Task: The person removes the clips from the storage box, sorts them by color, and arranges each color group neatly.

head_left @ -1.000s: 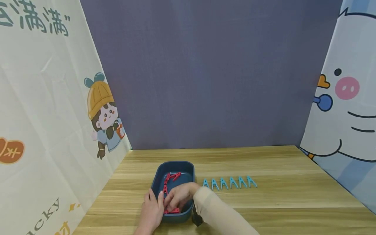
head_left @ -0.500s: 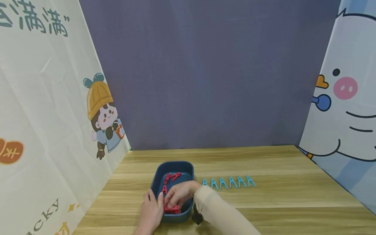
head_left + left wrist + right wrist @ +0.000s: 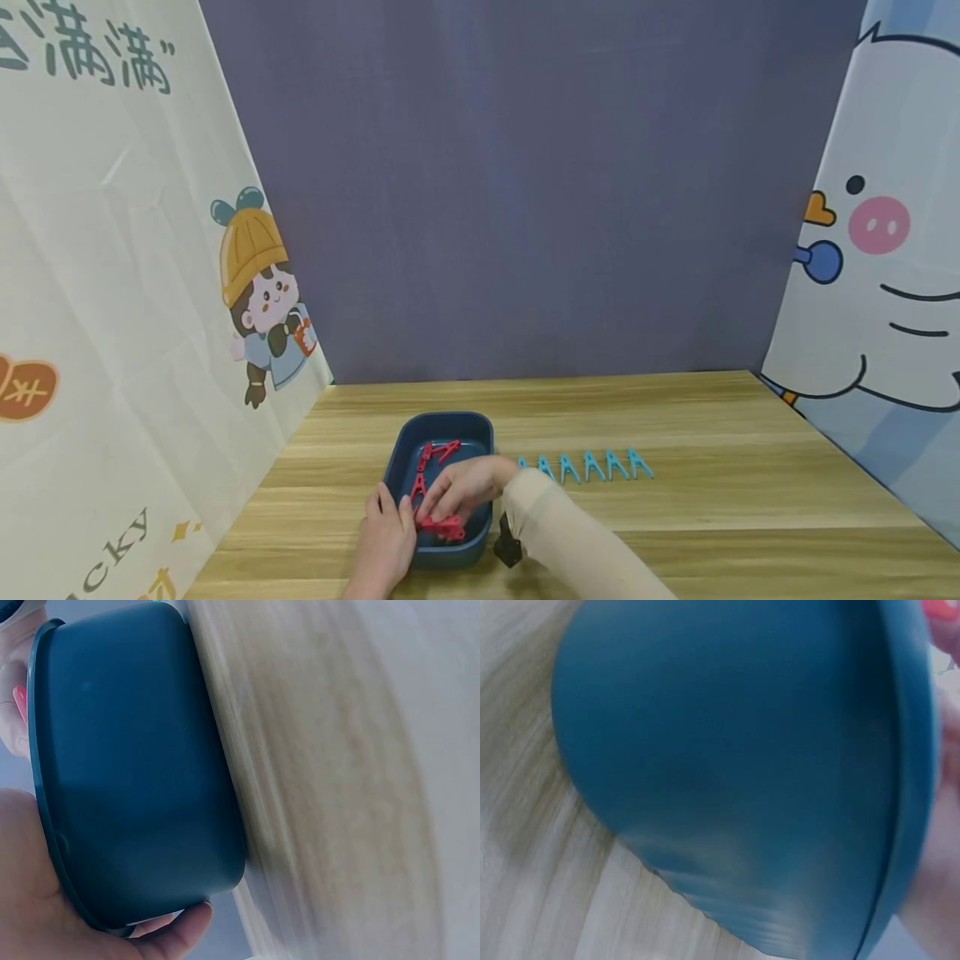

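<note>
Fingers of your right hand [image 3: 463, 492] curl down into the blue tub [image 3: 475, 429] and pinch a clump of red pegs [image 3: 442, 527] at its near end; the thumb cannot be made out. Your left hand [image 3: 386, 540] grips the tub's near left rim, palm against the outer wall and thumb under the lip, as the left wrist view shows [image 3: 45, 915].

Working down by size from the tub as the landmark: the wooden table [image 3: 712, 500] carries it near the front edge, left of centre. To the right of the tub, just beside its wall, a row of light blue pegs [image 3: 592, 465] stands in a neat line, each upright on its legs; five show clearly, and the one nearest the tub is partly hidden behind your right wrist. Inside the tub, more red pegs [image 3: 438, 454] lie loose toward the far end, with another red peg [image 3: 417, 486] just beyond your fingertips.

As a judgement of progress: the blue row looks finished and set out, while the red ones are all in the tub, none yet on the table. So roughly half the sorting seems done, and the red set is what remains.

Your right forearm, in a pale sleeve [image 3: 570, 542], comes in from the lower right and crosses the tub's right rim, wrist bent downward. The left forearm enters from below, hand steadying the tub.
</note>
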`<state>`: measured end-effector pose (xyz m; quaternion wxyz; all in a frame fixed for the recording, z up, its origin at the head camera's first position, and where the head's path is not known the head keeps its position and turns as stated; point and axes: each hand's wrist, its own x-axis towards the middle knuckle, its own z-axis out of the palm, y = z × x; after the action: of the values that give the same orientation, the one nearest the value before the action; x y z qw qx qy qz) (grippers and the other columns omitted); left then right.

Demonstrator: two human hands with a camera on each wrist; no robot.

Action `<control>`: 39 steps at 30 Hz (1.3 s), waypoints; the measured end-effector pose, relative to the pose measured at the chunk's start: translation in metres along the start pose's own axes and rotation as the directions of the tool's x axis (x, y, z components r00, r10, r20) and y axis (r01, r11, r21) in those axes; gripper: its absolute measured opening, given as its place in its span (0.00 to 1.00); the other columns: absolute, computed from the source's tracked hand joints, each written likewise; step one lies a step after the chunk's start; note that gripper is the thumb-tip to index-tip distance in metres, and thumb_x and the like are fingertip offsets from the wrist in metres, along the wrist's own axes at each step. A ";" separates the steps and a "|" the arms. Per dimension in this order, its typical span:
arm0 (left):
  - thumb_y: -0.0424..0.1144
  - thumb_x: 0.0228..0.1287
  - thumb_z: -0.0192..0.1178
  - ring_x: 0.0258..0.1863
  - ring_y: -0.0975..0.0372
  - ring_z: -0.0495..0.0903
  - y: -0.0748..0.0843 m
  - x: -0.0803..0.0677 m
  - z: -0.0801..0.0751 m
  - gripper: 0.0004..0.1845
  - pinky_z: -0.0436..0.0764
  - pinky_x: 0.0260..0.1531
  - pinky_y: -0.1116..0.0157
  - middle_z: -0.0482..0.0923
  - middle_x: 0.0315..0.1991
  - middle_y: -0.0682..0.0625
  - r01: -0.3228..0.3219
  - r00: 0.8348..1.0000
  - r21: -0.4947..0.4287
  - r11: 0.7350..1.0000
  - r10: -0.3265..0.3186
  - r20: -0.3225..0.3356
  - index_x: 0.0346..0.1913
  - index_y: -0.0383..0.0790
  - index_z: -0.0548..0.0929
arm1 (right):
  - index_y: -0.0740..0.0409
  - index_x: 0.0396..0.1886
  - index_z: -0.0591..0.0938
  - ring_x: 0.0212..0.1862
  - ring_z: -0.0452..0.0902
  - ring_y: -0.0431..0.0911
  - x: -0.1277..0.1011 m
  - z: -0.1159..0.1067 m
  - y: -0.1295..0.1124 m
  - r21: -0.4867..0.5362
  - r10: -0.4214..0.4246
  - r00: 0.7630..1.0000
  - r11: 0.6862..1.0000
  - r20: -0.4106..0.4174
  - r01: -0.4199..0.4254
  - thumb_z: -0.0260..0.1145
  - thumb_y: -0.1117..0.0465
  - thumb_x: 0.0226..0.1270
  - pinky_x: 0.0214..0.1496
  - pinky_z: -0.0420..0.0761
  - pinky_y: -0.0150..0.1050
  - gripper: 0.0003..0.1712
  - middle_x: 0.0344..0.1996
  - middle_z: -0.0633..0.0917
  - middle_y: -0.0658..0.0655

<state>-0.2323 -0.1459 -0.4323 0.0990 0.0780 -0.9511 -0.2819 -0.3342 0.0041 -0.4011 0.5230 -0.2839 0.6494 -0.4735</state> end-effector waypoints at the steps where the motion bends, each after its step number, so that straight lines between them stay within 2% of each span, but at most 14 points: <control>1: 0.45 0.72 0.34 0.50 0.31 0.64 0.000 0.000 0.000 0.33 0.65 0.49 0.42 0.54 0.57 0.21 0.003 1.000 0.001 1.000 -0.003 0.001 0.62 0.13 0.52 | 0.71 0.54 0.75 0.30 0.78 0.39 -0.001 0.000 0.000 0.003 -0.004 1.000 1.000 0.000 0.004 0.53 0.72 0.65 0.35 0.78 0.34 0.18 0.31 0.83 0.53; 7: 0.41 0.70 0.38 0.49 0.31 0.65 0.001 0.001 0.001 0.31 0.66 0.48 0.42 0.55 0.57 0.21 0.004 1.000 -0.002 1.000 -0.004 -0.006 0.62 0.12 0.52 | 0.71 0.54 0.75 0.33 0.80 0.42 -0.006 -0.004 0.002 0.005 -0.063 0.998 0.998 -0.004 0.063 0.53 0.71 0.66 0.38 0.79 0.37 0.18 0.34 0.83 0.55; 12: 0.40 0.69 0.39 0.48 0.32 0.66 0.002 0.000 0.001 0.31 0.67 0.47 0.42 0.55 0.56 0.21 -0.001 1.000 -0.001 1.000 0.001 -0.015 0.62 0.12 0.53 | 0.70 0.57 0.73 0.36 0.81 0.47 -0.018 -0.008 0.002 0.060 -0.166 0.986 0.984 -0.029 0.167 0.53 0.69 0.67 0.42 0.78 0.46 0.19 0.44 0.79 0.69; 14: 0.39 0.69 0.39 0.48 0.32 0.66 0.002 0.000 0.001 0.31 0.67 0.47 0.43 0.56 0.56 0.21 -0.001 1.000 0.002 1.000 0.001 -0.020 0.62 0.12 0.53 | 0.68 0.59 0.72 0.36 0.80 0.47 -0.024 -0.011 0.002 0.079 -0.210 0.976 0.974 -0.057 0.214 0.53 0.67 0.68 0.42 0.78 0.49 0.20 0.47 0.77 0.71; 17: 0.39 0.68 0.40 0.47 0.32 0.67 0.003 0.000 0.001 0.30 0.67 0.47 0.43 0.57 0.55 0.21 -0.003 1.000 0.009 1.000 0.004 -0.031 0.61 0.12 0.54 | 0.66 0.61 0.70 0.36 0.80 0.46 -0.032 -0.015 0.003 0.091 -0.274 0.955 0.954 -0.111 0.284 0.52 0.65 0.69 0.40 0.79 0.49 0.22 0.45 0.79 0.64; 21: 0.39 0.68 0.39 0.48 0.33 0.67 0.003 0.000 0.000 0.31 0.68 0.47 0.43 0.56 0.56 0.21 0.009 1.000 0.020 1.000 -0.009 -0.014 0.61 0.12 0.54 | 0.66 0.63 0.67 0.36 0.80 0.45 -0.043 -0.020 0.005 0.124 -0.327 0.926 0.928 -0.186 0.353 0.51 0.64 0.70 0.39 0.79 0.46 0.24 0.42 0.81 0.56; 25: 0.39 0.68 0.39 0.48 0.33 0.67 0.003 0.000 -0.001 0.31 0.68 0.47 0.43 0.56 0.56 0.21 0.018 1.000 0.027 0.999 -0.018 -0.001 0.62 0.13 0.53 | 0.66 0.64 0.66 0.38 0.80 0.45 -0.052 -0.023 0.007 0.163 -0.337 0.899 0.906 -0.280 0.390 0.51 0.61 0.71 0.40 0.79 0.44 0.25 0.43 0.81 0.56; 31: 0.38 0.67 0.40 0.46 0.33 0.68 0.003 -0.001 -0.001 0.31 0.68 0.46 0.43 0.57 0.55 0.22 -0.003 1.000 0.018 1.000 0.003 -0.016 0.61 0.12 0.53 | 0.64 0.63 0.68 0.38 0.81 0.46 -0.063 -0.027 0.012 0.167 -0.306 0.866 0.903 -0.396 0.396 0.54 0.58 0.69 0.40 0.80 0.44 0.25 0.45 0.80 0.59; 34: 0.38 0.67 0.40 0.46 0.33 0.68 0.002 -0.001 -0.002 0.31 0.68 0.46 0.43 0.56 0.55 0.22 -0.001 1.000 0.018 1.000 0.001 -0.011 0.61 0.12 0.53 | 0.62 0.63 0.69 0.40 0.80 0.48 -0.067 -0.030 0.015 0.169 -0.299 0.863 0.904 -0.409 0.393 0.56 0.60 0.68 0.42 0.79 0.45 0.24 0.49 0.78 0.62; 39: 0.38 0.67 0.40 0.47 0.33 0.67 0.002 -0.001 -0.002 0.31 0.68 0.47 0.43 0.56 0.56 0.22 0.009 1.000 0.018 1.000 -0.009 0.000 0.62 0.12 0.53 | 0.62 0.64 0.67 0.40 0.80 0.48 -0.072 -0.031 0.016 0.190 -0.300 0.874 0.900 -0.383 0.392 0.54 0.63 0.68 0.43 0.79 0.46 0.24 0.50 0.78 0.60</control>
<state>-0.2315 -0.1450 -0.4299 0.0970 0.0832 -0.9532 -0.2738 -0.3404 0.0828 -0.3863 0.3400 -0.2376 0.6007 -0.6835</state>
